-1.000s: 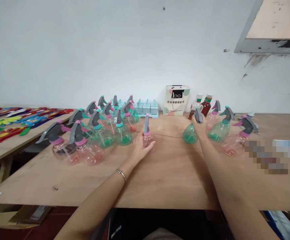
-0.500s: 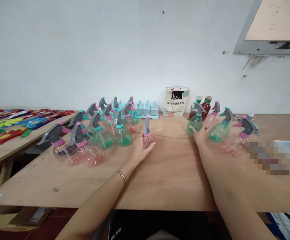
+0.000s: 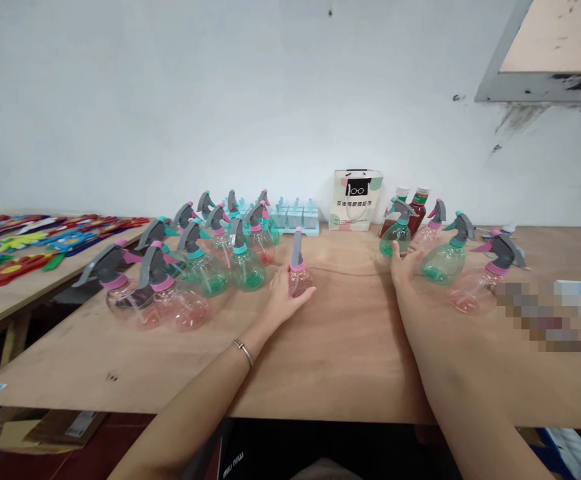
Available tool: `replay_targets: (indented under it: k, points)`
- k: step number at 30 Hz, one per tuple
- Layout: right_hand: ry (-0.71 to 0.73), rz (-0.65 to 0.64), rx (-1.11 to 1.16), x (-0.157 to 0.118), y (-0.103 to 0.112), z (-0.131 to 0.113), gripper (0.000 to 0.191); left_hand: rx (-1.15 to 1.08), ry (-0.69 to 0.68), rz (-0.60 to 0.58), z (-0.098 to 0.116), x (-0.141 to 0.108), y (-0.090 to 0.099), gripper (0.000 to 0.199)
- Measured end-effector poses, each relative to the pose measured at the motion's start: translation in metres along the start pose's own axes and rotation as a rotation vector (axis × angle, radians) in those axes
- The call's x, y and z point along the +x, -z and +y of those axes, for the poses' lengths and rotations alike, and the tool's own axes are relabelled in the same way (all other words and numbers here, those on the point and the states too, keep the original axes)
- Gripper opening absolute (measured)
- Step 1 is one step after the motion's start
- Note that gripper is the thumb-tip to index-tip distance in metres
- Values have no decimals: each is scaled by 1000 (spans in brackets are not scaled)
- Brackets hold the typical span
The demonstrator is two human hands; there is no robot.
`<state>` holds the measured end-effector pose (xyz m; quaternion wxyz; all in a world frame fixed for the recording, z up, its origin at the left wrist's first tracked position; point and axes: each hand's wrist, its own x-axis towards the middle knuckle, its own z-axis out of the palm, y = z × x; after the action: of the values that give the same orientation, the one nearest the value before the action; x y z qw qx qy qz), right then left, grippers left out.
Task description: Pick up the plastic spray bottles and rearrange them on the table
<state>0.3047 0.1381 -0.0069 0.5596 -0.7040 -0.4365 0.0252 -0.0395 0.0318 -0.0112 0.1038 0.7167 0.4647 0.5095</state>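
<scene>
My left hand (image 3: 284,297) is wrapped around the lower body of a pink spray bottle (image 3: 300,279), its thumb across the front. That bottle stands upright on the table, its grey trigger head pointing up. My right hand (image 3: 404,265) is at the near side of a green spray bottle (image 3: 395,239), thumb raised and apart from the fingers, which are partly hidden. A pink spray bottle (image 3: 427,235) stands just behind it. Right of my right hand are another green spray bottle (image 3: 443,263) and a pink spray bottle (image 3: 473,292).
Several pink and green spray bottles (image 3: 185,312) cluster at the left of the wooden table (image 3: 340,360). Along the wall stand a light-blue popsicle mould (image 3: 297,219), a paper bag (image 3: 355,203) and red-brown bottles (image 3: 419,212). Colourful cutouts (image 3: 70,241) cover the left table.
The view has shifted slightly. My right thumb has moved rightward from the green bottle's left side, while the bottle stays in place. My left hand remains around the pink bottle.
</scene>
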Motion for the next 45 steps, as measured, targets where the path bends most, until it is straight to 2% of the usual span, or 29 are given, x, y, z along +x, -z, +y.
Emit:
replay_targets:
  k: [2, 4, 5, 7, 9, 11, 12, 14, 16, 18, 20, 21, 23, 26, 27, 29, 31, 33, 36, 40, 42, 45]
  points:
    - [66, -9, 214, -10, -3, -13, 71, -33, -30, -41, 1, -1, -2, 70]
    - [163, -134, 349, -24, -6, -37, 66, -55, -58, -70, 4, -3, -5, 73]
    - [231, -238, 399, -32, -7, -52, 66, -59, -65, -75, 7, -5, -6, 74]
    - [386, -531, 476, -54, -7, -83, 69, -48, -64, -75, 12, -7, -8, 74]
    - [526, -811, 530, -78, -6, -111, 83, -15, -46, -85, 17, -10, -8, 75]
    - [569, -1004, 575, -102, -5, -132, 90, 45, -27, -109, 21, -13, -8, 77]
    - [547, -1058, 606, -113, -5, -139, 87, 84, -22, -126, 23, -15, -8, 79]
    - [460, -1078, 684, -128, -5, -148, 76, 163, -31, -161, 25, -17, -9, 82]
    - [375, -1026, 751, -135, -4, -153, 64, 221, -79, -192, 26, -19, -9, 83]
    - [304, -978, 765, -135, 0, -158, 48, 248, -173, -213, 26, -19, -6, 82]
    - [224, -978, 726, -130, 7, -162, 29, 259, -284, -177, 25, -17, 1, 80]
    - [180, -984, 704, -127, 11, -164, 23, 260, -324, -116, 23, -14, 8, 78]
    - [103, -993, 704, -121, 19, -167, 18, 261, -321, 104, 19, -6, 23, 74]
    - [14, -1016, 813, -111, 29, -170, 19, 240, -113, 525, 8, 10, 52, 74]
    - [-13, -1035, 853, -109, 31, -170, 20, 223, -24, 629, 3, 15, 61, 77]
    - [-64, -1073, 899, -104, 34, -170, 21, 183, 146, 725, -8, 25, 75, 86]
    - [-83, -1075, 930, -101, 37, -171, 22, 140, 275, 669, -19, 31, 82, 97]
    - [-81, -1029, 973, -99, 39, -172, 18, 107, 354, 535, -26, 32, 83, 101]
    - [-92, -954, 1012, -98, 40, -175, 13, 144, 378, 373, -28, 30, 75, 80]
    - [-75, -985, 1037, -97, 44, -180, 17, 202, 296, 305, -20, 21, 58, 53]
    - [-72, -1020, 1034, -97, 47, -181, 22, 181, 238, 256, -15, 16, 48, 49]
    - [-57, -1018, 993, -99, 51, -181, 23, 104, 114, 118, -9, 9, 34, 52]
